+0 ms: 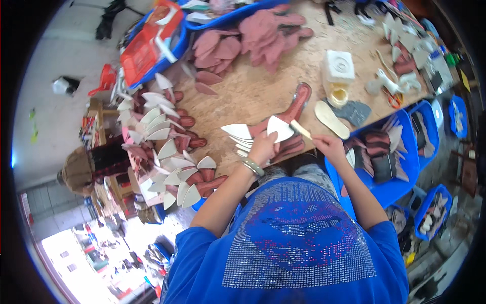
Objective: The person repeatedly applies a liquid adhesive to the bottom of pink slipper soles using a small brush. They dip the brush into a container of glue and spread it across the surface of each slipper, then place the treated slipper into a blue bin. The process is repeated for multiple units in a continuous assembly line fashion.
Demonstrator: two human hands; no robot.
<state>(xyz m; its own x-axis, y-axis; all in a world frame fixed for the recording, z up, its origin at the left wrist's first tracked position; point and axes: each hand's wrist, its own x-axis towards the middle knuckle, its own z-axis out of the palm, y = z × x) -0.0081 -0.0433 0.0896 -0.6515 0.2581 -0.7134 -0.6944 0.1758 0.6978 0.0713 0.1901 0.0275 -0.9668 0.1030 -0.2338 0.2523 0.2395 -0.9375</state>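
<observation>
My left hand [264, 148], a bangle on its wrist, pinches a white pointed shoe piece [279, 129] above the near edge of the table. My right hand [330, 146] grips a short pale stick with a flat end [300, 128], its far end beside the white piece; whether it has bristles is too small to tell. Beneath and left of my left hand lie several fanned white pointed pieces [236, 130] joined to reddish sole-shaped parts [297, 103]. A cream insole [331, 119] and a dark grey sole-shaped piece [356, 112] lie beyond my right hand.
A cut-open white plastic jug [338, 71] with yellowish contents stands on the wooden table [223, 109]. Reddish pieces [271, 38] lie piled at the back. Rows of white-tipped parts [159, 124] line the left edge. Blue bins [377, 190] of shoe parts stand at right.
</observation>
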